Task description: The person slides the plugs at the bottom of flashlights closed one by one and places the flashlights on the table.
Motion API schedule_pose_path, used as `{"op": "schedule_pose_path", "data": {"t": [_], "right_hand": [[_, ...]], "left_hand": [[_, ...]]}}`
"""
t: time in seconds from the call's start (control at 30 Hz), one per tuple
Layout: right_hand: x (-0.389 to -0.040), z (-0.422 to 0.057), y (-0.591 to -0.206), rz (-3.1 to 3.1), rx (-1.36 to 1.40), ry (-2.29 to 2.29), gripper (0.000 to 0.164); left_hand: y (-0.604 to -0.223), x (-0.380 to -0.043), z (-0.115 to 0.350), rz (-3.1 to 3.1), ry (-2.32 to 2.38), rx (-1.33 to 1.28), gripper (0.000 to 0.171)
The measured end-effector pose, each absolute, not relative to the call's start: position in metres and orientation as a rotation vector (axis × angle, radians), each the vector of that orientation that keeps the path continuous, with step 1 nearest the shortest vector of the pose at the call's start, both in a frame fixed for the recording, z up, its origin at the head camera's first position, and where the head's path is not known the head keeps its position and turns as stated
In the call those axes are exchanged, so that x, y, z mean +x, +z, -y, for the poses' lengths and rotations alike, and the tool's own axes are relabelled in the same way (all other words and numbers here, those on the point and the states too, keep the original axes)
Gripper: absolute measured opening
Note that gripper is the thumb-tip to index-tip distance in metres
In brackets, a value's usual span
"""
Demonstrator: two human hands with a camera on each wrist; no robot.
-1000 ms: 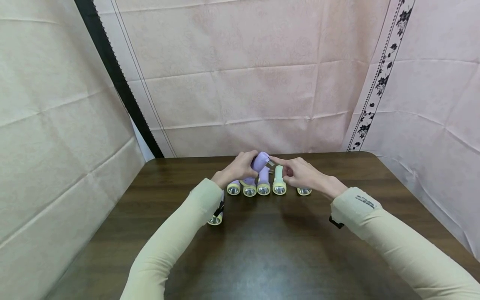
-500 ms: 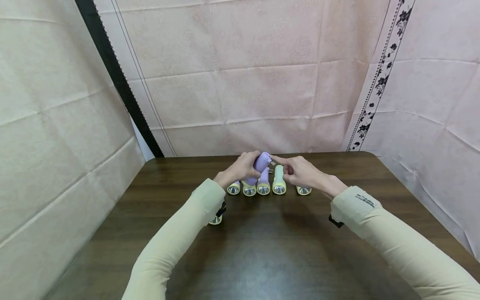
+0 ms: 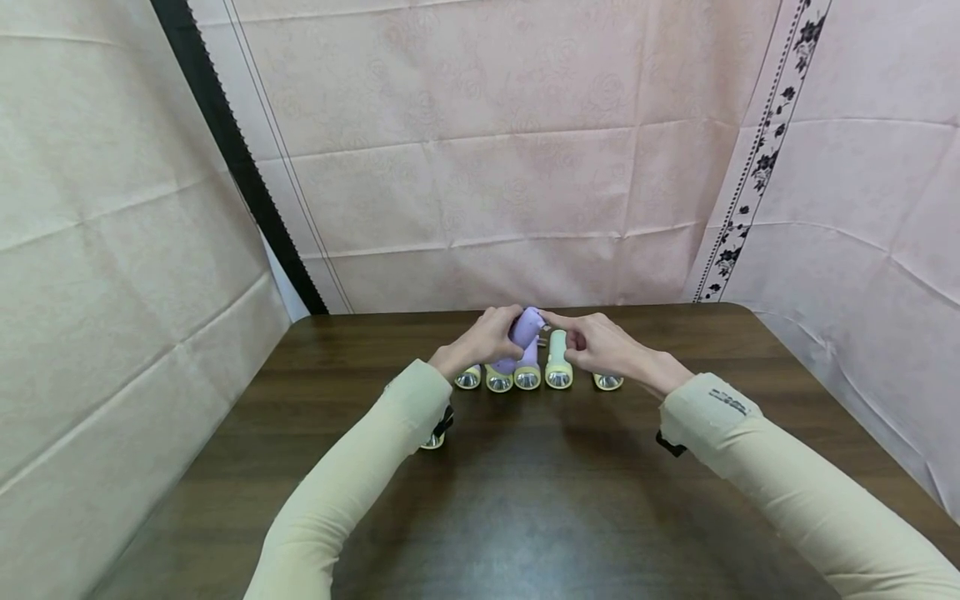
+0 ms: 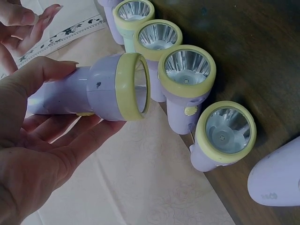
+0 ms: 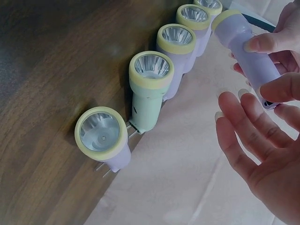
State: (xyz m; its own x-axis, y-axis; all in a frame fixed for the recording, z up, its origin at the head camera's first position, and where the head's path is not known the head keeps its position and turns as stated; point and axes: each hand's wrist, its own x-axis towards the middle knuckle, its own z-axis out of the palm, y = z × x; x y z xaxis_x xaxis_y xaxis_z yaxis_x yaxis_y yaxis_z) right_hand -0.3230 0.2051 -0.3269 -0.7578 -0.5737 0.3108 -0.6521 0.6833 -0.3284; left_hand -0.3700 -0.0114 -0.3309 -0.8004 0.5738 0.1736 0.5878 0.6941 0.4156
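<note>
My left hand (image 3: 486,340) holds a purple flashlight (image 3: 527,327) with a pale yellow rim above the row at the table's back. In the left wrist view the flashlight (image 4: 105,89) lies between thumb and fingers, lens away from the palm. My right hand (image 3: 603,346) meets its tail end, where small metal plug prongs stick out. Seen from the right wrist, thumb and index finger of the right hand (image 5: 262,150) pinch around that tail; the other fingers are extended. Beneath stand purple flashlights (image 3: 527,375) and a mint green flashlight (image 3: 558,367), lenses facing me.
Right of the green one, another purple flashlight (image 3: 607,382) is partly hidden by my right hand. One more flashlight (image 3: 433,440) shows beside my left sleeve, nearer the front. The brown wooden table (image 3: 480,517) meets hanging pale cloth (image 3: 525,183) at the back and sides.
The held flashlight has shifted slightly right and tilted more upright with my left hand. My right hand has hardly moved. The left sleeve now covers more of the front flashlight.
</note>
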Motion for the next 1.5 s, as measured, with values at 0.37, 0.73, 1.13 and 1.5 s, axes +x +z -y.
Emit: {"op": "schedule_pose_path", "data": {"t": [0.37,0.73,1.13,1.5], "right_hand": [[-0.322,-0.204,-0.325,2.702,1.010,0.652,0.071],[-0.320,-0.199,-0.331,2.727,0.998,0.587,0.073],[-0.314,-0.197,-0.325,2.773,0.929,0.566,0.078],[-0.315,-0.201,-0.331,2.833,0.917,0.551,0.069]], "left_hand": [[-0.331,-0.365,0.011,2.890,-0.709,-0.955,0.047],[-0.331,-0.356,0.018,2.913,-0.687,-0.987,0.064],[-0.331,-0.341,0.044,3.165,-0.523,-0.662,0.068],[-0.352,-0.326,0.050,3.242,-0.207,-0.448,0.045]]}}
